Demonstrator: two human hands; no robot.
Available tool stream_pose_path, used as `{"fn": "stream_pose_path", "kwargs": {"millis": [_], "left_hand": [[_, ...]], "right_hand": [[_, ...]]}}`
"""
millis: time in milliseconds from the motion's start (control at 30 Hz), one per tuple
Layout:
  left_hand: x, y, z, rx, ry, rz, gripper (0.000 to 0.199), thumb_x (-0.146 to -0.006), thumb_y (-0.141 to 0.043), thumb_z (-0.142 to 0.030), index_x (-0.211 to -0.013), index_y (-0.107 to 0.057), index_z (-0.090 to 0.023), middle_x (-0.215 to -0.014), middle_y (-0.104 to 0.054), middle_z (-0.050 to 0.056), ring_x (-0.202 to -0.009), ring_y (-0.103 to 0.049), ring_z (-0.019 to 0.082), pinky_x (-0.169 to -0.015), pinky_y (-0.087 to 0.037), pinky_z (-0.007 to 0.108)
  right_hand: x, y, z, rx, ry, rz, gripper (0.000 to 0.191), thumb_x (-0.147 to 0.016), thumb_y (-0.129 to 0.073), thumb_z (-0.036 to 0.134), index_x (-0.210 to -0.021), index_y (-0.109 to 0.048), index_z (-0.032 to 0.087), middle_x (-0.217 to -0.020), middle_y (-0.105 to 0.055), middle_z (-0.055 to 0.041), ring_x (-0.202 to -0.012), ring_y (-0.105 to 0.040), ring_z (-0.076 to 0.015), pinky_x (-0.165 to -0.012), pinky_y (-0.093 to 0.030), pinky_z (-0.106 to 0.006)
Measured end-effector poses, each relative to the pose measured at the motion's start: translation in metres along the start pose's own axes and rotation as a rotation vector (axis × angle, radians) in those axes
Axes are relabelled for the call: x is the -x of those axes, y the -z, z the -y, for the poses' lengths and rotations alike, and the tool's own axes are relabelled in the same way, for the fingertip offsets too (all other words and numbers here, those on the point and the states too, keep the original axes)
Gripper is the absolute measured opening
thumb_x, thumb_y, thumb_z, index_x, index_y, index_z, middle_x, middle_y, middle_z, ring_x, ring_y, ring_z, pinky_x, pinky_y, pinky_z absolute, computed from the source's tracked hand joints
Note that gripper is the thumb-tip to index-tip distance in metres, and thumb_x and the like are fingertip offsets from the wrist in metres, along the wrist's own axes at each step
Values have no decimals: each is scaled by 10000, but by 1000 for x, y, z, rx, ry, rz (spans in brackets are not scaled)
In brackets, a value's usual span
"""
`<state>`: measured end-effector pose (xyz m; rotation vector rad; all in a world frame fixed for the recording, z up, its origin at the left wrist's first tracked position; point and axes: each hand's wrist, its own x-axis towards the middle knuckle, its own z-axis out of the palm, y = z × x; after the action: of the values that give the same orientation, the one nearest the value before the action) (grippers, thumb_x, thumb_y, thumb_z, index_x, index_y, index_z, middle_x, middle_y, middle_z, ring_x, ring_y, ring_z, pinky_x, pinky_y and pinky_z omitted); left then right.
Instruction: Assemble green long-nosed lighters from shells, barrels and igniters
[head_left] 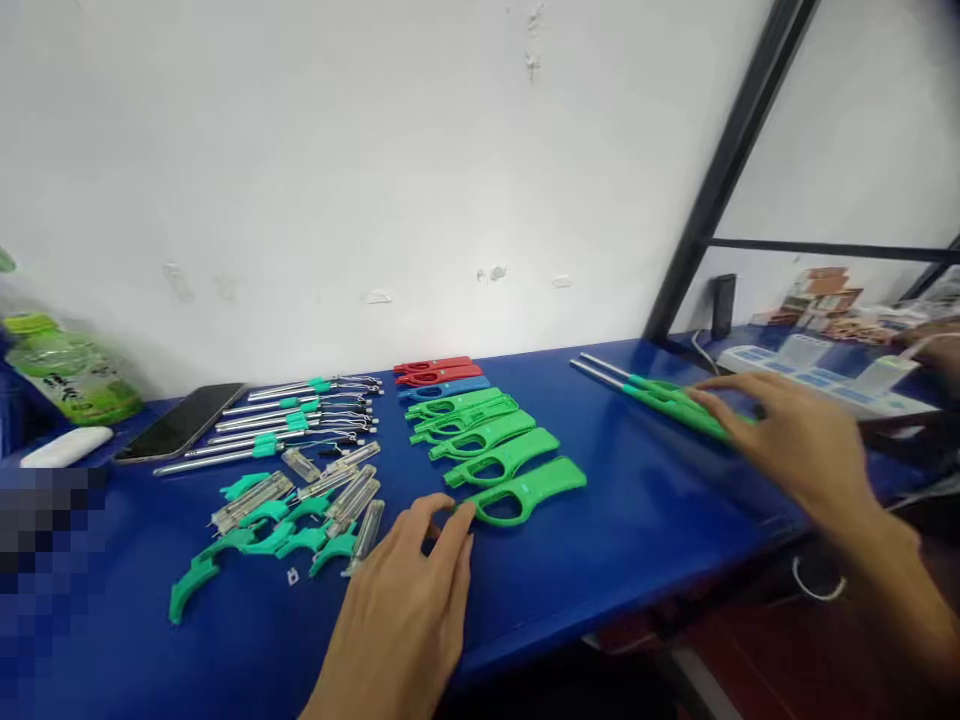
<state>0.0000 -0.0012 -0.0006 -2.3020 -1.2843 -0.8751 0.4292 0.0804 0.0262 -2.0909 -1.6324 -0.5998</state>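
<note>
My left hand point(409, 590) has its thumb and index finger closed on the front end of the nearest green lighter casing point(551, 480). More green casings point(499, 440) lie in a row behind it. On the right, my right hand point(795, 430), slightly blurred, grips the handle of a green stick lighter point(667, 405) with a metal tube. A second such lighter lies alongside, its tube parallel. Left of the casings are clear fuel tanks point(352, 500), curved green triggers point(300, 540) and metal tubes with wires point(217, 458).
Red casings point(435, 375) and a blue casing point(450, 388) lie by the wall. A phone point(180, 420), a white oval object point(67, 447) and a green-labelled bottle point(71, 370) stand left on the blue table point(517, 590). At right are a black frame post point(720, 180) and a power strip point(817, 380).
</note>
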Motion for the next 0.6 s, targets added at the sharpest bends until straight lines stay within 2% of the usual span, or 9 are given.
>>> {"fn": "stream_pose_path", "kwargs": {"millis": [100,167,233,367,533,600], "left_hand": [[2,1,-2,16,2,-9,294,-1089,-432,-186,-1290,-645,-208,-1172,-742,95,-845,-802,221,-655,-678,367],[1,3,-2,40,-1,-15,290,-1087,-432,-178,-1275,-652,-202,-1159,-740,94,-838,-796,215,-665,-673,358],[0,5,-2,56,-1,-19,287,-1086,-431,-176,-1261,-658,-200,-1152,-738,94,-841,-793,215,-669,-669,356],[-2,7,-2,66,8,-17,277,-1085,-437,-178,-1247,-660,-204,-1151,-735,91,-847,-793,217,-651,-662,348],[0,7,-3,90,9,-24,294,-1078,-441,-165,-1283,-648,-206,-1153,-736,84,-841,-789,202,-673,-662,337],[2,6,-4,104,11,-20,309,-1075,-442,-157,-1309,-638,-206,-1163,-736,82,-855,-788,197,-690,-665,331]], "right_hand": [[-5,-4,-23,43,-67,65,553,-959,-479,703,-1076,-807,273,-1048,-804,-128,-888,-745,-386,-648,-456,-423],[-4,-8,-31,51,-85,119,522,-953,-512,688,-1059,-808,272,-1034,-800,-131,-840,-739,-386,-630,-444,-420],[0,-11,-34,53,-90,149,487,-963,-534,676,-1081,-795,281,-1110,-789,-122,-886,-742,-369,-667,-459,-416],[6,-10,-28,71,-65,202,459,-1006,-521,659,-1060,-779,283,-1166,-769,-119,-912,-732,-333,-696,-447,-403],[9,-6,-14,107,-14,243,511,-1089,-397,573,-1108,-780,235,-1105,-771,-148,-852,-727,-327,-673,-398,-410],[9,-5,-8,110,-5,248,524,-1090,-398,588,-1111,-782,233,-1086,-770,-143,-865,-734,-328,-675,-399,-406]]}}
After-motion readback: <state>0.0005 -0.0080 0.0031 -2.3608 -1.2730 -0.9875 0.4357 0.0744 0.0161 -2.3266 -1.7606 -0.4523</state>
